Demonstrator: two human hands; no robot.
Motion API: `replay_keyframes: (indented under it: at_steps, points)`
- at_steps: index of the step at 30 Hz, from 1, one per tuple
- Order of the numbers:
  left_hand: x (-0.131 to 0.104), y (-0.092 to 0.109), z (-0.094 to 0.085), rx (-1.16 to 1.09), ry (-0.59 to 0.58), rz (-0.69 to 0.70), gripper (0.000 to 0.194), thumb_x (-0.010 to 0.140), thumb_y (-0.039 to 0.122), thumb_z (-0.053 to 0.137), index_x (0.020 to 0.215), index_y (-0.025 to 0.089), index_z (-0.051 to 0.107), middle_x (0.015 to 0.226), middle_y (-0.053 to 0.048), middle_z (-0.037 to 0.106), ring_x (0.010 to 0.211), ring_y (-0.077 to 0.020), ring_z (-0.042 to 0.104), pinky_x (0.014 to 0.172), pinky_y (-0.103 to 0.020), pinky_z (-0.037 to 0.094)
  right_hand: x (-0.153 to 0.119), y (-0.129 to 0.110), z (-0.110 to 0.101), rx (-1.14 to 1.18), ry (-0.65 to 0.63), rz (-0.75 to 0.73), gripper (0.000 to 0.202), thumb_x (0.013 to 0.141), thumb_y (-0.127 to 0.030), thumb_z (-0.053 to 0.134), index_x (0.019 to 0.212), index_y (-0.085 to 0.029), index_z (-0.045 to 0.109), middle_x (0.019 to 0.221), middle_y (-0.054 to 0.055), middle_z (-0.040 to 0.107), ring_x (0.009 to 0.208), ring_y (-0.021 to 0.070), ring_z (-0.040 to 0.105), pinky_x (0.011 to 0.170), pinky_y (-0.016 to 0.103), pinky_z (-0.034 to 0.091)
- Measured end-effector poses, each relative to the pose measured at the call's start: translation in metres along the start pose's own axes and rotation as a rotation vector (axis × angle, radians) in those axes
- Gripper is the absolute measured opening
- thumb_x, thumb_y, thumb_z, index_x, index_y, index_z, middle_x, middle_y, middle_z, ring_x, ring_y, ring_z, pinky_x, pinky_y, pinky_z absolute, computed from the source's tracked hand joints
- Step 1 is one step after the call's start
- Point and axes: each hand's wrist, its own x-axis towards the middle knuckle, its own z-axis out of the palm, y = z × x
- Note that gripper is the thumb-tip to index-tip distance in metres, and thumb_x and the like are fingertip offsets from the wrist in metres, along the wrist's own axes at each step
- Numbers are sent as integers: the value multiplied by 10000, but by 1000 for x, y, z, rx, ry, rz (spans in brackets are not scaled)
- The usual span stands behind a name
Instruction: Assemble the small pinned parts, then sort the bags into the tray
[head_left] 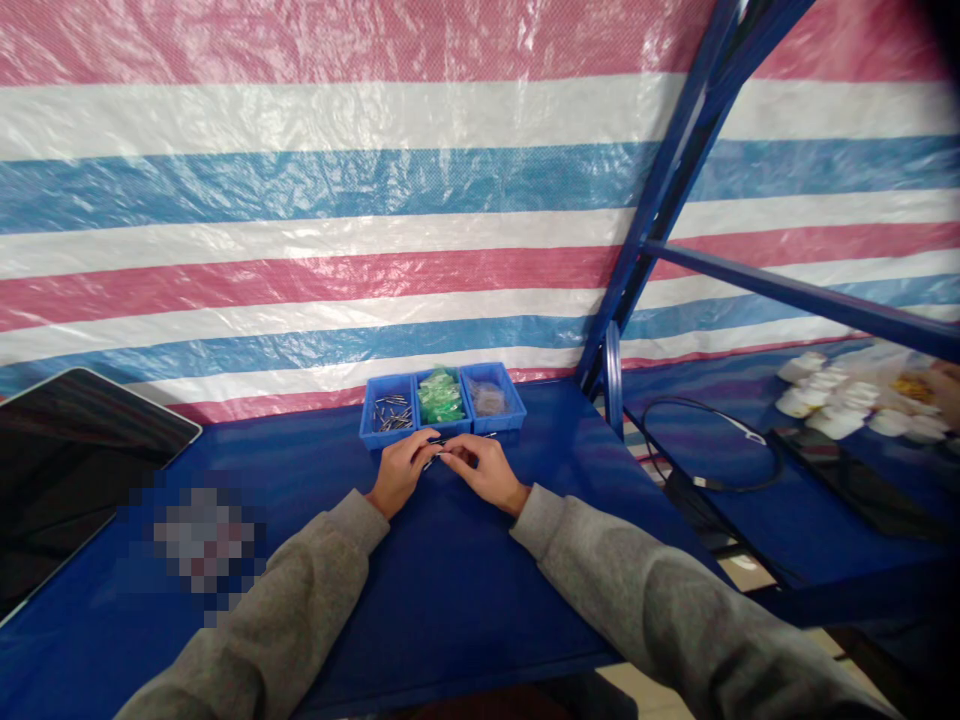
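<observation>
My left hand point(400, 474) and my right hand point(489, 472) meet over the blue table, just in front of three joined blue bins. Fingertips of both hands are pinched around a thin dark-and-silver rod point(430, 462); its exact kind is too small to make out. Dark slender bits also show behind the fingers, partly hidden. The left bin point(365, 428) contains several similar thin metal-and-black rods point(393, 413). Green-looking plastic packets point(440, 396) fill the middle bin. A clear bag point(490, 398) of small pieces sits in the right bin point(517, 400).
A large dark-screened tablet or monitor point(67, 470) lies at left, near a pixelated patch. Blue metal framing point(637, 240) rises at right. Beyond it, another table bears a black cable point(701, 484), white bottles point(832, 395) and a dark flat object point(847, 480). A hand shows at the far right edge.
</observation>
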Motion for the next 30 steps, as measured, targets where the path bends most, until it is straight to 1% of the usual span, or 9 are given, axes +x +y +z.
replay_keyframes:
  at_steps: [5, 9, 13, 16, 17, 20, 22, 26, 30]
  points:
    - [2, 6, -3, -20, 17, 13, 221, 890, 309, 504, 1011, 173, 628, 894, -49, 699, 775, -148, 665, 744, -263, 535, 0, 0, -1, -55, 20, 36, 312, 902, -387, 444, 799, -172, 645, 693, 17, 629, 591, 124, 541, 608, 219, 416]
    - [3, 9, -5, -48, 90, 54, 166, 870, 280, 542, 913, 178, 664, 850, -46, 697, 778, -154, 653, 753, -290, 530, 1, 1, -4, -55, 53, 81, 375, 930, -397, 376, 749, -173, 617, 626, 1, 591, 564, 118, 533, 595, 210, 409]
    - [3, 4, -9, 26, 324, 44, 106, 838, 217, 586, 880, 190, 679, 831, -41, 693, 796, -167, 633, 785, -334, 501, 0, 2, -3, -49, 58, 85, 387, 938, -394, 354, 783, -173, 631, 619, -4, 572, 554, 114, 526, 577, 204, 398]
    - [6, -5, -13, 115, 509, -69, 114, 830, 229, 595, 896, 191, 680, 856, -46, 688, 845, -185, 617, 862, -387, 445, 0, 2, -3, -67, 70, 89, 378, 937, -386, 357, 831, -171, 649, 614, -3, 571, 565, 118, 531, 570, 203, 392]
    - [7, -7, -14, 147, 529, -118, 121, 833, 243, 591, 896, 190, 679, 865, -48, 685, 863, -195, 610, 884, -405, 420, 0, 2, -3, -77, 78, 89, 376, 937, -381, 358, 832, -170, 652, 615, -3, 575, 570, 119, 534, 573, 203, 392]
    - [11, -11, -17, 219, 495, -243, 188, 843, 282, 569, 989, 205, 658, 949, -62, 668, 961, -229, 555, 917, -436, 365, 1, 4, -4, -123, 124, 98, 371, 934, -368, 365, 814, -169, 654, 643, 7, 601, 589, 123, 545, 588, 207, 395]
    - [12, -8, -17, 221, 464, -261, 265, 849, 293, 556, 1094, 208, 612, 1006, -72, 643, 997, -232, 529, 919, -429, 365, 2, 7, -6, -181, 172, 130, 368, 929, -365, 373, 800, -169, 657, 650, 14, 615, 587, 129, 549, 591, 213, 397]
    - [8, 1, -13, 181, 351, -138, 211, 857, 266, 543, 1040, 200, 626, 1014, -71, 602, 1004, -214, 530, 932, -401, 384, 6, 14, -12, -366, 217, 234, 294, 896, -330, 430, 813, -188, 673, 644, 14, 639, 579, 141, 570, 594, 226, 394]
    - [5, 4, -7, 98, 179, -6, 155, 870, 220, 515, 938, 194, 652, 983, -68, 584, 945, -185, 557, 882, -358, 441, 8, 16, -14, -567, 84, 342, 178, 833, -263, 517, 847, -220, 689, 669, 17, 668, 646, 160, 614, 588, 227, 382]
